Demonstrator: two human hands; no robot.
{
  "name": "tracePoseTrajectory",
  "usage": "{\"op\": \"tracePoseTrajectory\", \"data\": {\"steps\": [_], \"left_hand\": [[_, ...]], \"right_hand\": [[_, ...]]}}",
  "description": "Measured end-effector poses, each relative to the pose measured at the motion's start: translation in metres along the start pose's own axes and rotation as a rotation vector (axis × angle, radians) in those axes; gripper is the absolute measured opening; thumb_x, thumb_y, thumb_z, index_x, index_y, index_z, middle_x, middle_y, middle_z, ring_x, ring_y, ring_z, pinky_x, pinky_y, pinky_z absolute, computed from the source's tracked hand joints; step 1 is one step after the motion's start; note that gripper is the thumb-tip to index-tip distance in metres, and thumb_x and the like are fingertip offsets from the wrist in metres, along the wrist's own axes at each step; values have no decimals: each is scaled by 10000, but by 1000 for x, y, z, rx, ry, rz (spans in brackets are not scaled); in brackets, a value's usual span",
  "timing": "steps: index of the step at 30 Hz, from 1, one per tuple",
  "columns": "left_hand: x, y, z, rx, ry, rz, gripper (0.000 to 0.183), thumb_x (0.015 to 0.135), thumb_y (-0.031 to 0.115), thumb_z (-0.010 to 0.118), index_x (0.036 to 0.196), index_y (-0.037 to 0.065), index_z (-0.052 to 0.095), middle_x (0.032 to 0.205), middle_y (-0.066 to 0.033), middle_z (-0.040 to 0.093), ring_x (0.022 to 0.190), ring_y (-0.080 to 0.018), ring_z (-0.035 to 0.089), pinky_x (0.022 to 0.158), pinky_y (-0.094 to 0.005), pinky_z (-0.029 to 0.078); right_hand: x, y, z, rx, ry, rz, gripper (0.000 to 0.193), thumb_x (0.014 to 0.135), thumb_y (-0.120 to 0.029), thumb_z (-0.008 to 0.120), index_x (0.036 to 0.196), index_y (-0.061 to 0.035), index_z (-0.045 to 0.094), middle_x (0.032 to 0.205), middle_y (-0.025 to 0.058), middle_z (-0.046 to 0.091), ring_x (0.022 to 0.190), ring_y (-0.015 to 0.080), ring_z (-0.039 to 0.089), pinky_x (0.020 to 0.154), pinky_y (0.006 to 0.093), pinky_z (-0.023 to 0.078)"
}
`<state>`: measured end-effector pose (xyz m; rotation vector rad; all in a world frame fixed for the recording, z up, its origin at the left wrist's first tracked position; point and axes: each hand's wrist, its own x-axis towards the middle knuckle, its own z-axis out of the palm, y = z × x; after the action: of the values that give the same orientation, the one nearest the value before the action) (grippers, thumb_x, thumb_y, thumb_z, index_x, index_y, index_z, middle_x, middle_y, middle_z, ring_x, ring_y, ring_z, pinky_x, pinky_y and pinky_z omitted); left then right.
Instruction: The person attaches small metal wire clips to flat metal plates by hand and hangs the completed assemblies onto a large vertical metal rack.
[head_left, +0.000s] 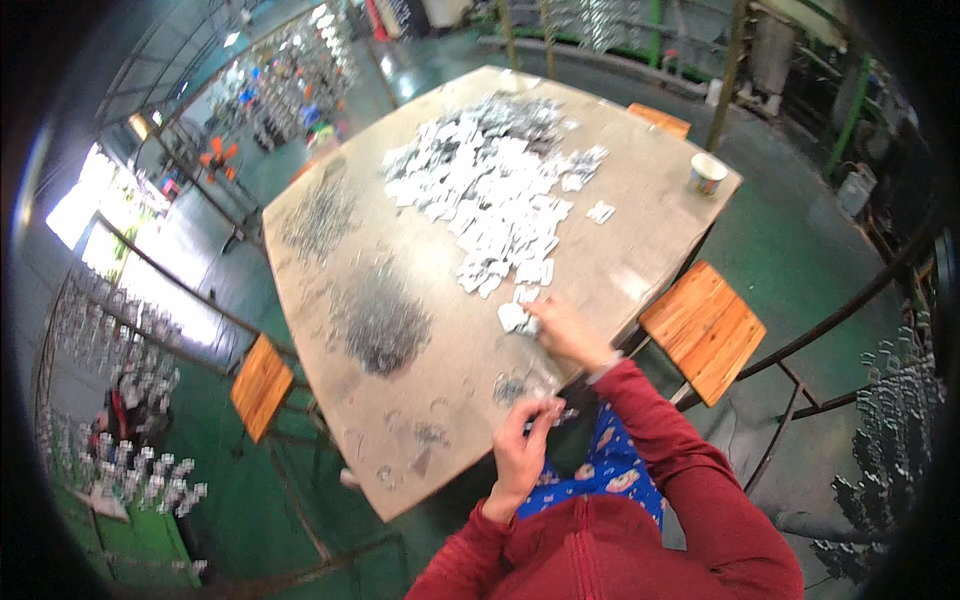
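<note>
My left hand (522, 452) is at the table's near edge, thumb and fingers pinched together. Something small and shiny shows beside its fingertips, too blurred to name. Over the table, my right hand (568, 334) reaches out with its index finger stretched to a few small white flat pieces (514, 318). Its fingertips touch or nearly touch them; no piece is visibly gripped. Beyond lies a big heap of similar white pieces (490, 185). A small cluster of thin metal parts (509, 388) sits on the tabletop close to my left hand.
The brown table (610, 255) also bears a dense pile of small metal parts (385, 325), a looser pile (320, 220) and scattered bits (430, 432). A paper cup (707, 174) stands near the right corner. Wooden stools (705, 330) flank the table. Racks of hanging metal parts (890, 460) surround it.
</note>
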<state>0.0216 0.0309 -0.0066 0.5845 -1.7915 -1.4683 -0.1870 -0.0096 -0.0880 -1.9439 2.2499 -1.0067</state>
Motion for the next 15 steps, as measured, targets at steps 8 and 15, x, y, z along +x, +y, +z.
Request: {"op": "tracePoseTrajectory", "data": {"steps": [8, 15], "left_hand": [[-19, -4, -10, -179, -20, -78, 43, 857, -37, 539, 895, -27, 557, 879, -112, 642, 830, -142, 590, 768, -263, 470], [9, -5, -5, -24, -37, 51, 53, 843, -21, 559, 896, -16, 566, 848, -96, 640, 778, -144, 606, 702, -261, 473]], "right_hand": [[2, 35, -2, -89, -162, 116, 204, 659, -26, 573, 854, 9, 623, 835, 172, 616, 793, 364, 574, 668, 399, 474], [-16, -27, -86, 1159, -39, 567, 162, 784, -112, 649, 854, 27, 604, 731, 86, 623, 595, 145, 605, 537, 259, 508]]}}
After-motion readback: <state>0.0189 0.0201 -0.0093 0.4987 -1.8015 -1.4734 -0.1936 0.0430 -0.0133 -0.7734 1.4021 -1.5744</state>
